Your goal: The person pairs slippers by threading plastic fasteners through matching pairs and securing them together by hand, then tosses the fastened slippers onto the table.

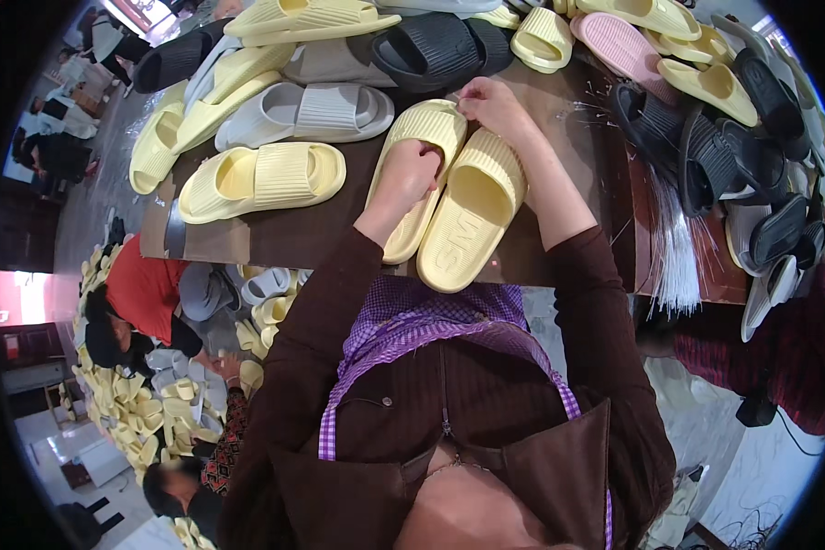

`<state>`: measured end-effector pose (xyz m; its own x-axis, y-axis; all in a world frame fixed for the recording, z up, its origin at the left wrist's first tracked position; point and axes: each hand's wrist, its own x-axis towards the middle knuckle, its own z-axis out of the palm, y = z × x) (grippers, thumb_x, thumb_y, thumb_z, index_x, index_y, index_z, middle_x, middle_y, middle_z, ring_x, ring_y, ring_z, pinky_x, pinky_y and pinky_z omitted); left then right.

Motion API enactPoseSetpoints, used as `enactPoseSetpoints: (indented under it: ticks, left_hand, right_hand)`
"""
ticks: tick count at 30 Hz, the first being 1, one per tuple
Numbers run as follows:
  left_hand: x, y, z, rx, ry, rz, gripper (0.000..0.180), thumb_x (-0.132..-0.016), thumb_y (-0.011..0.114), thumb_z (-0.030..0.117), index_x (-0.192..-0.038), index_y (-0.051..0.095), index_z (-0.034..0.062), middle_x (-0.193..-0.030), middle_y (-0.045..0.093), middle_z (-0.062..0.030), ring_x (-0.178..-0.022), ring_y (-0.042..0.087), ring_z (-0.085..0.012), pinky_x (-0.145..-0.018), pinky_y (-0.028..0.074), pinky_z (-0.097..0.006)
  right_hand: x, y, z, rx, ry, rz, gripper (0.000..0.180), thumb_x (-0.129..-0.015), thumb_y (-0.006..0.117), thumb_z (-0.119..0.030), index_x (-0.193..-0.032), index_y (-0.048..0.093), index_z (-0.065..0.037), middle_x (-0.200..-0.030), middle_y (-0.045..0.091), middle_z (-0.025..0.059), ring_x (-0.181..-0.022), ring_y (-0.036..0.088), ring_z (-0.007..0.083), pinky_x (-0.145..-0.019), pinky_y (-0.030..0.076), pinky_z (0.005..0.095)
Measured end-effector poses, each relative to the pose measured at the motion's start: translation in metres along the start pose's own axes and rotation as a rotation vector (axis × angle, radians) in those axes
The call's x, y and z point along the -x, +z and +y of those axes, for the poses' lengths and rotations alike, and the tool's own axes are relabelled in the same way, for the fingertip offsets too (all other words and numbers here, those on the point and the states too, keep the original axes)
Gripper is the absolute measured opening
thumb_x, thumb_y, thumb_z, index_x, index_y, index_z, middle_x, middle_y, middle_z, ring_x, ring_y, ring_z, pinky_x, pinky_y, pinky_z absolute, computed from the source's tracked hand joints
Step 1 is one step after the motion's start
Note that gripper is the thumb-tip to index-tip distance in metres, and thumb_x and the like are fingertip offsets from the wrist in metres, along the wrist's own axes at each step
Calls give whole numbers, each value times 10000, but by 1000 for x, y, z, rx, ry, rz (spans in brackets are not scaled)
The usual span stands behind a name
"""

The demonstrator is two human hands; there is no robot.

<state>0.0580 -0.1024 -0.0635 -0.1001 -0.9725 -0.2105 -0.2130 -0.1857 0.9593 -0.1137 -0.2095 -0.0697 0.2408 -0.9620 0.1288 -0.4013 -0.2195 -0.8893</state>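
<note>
Two pale yellow slippers lie side by side at the table's near edge, toes pointing away from me. My left hand (409,178) reaches into the foot opening of the left slipper (428,122), its fingers curled at the ribbed strap and partly hidden there. At the toes, my right hand (495,105) has its fingertips pinched together between the two slippers; whatever they hold is too small to make out. Below my right wrist rests the right slipper (463,229), its footbed bare and facing up.
Left of my hands lie a single yellow slipper (261,181) and grey slippers (312,112). Black slippers (426,50) and a pink slipper (619,46) are farther back. A bundle of thin white plastic strands (676,247) hangs at the right. A co-worker in red (142,289) bends over piled slippers.
</note>
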Motion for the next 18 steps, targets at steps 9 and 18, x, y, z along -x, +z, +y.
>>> enactPoseSetpoints:
  ticks: [9,18]
  left_hand:
    - [-5,4,-8,106,8,29,156,-829,515,86,-726,571,-17,-595,535,-28,-397,441,-74,-338,307,-226]
    - [21,-18,39,-91,273,116,215,-834,548,139,-866,611,-65,-637,593,-89,-480,545,-125,-442,437,-278]
  right_hand:
    - [-5,16,-8,-34,15,-31,117,-740,624,-63,-840,616,-3,-745,626,66,-673,566,128,-643,468,269]
    - [26,-28,-34,-305,-131,242,46,-839,549,28,-852,575,-9,-757,611,24,-689,553,76,-638,448,200]
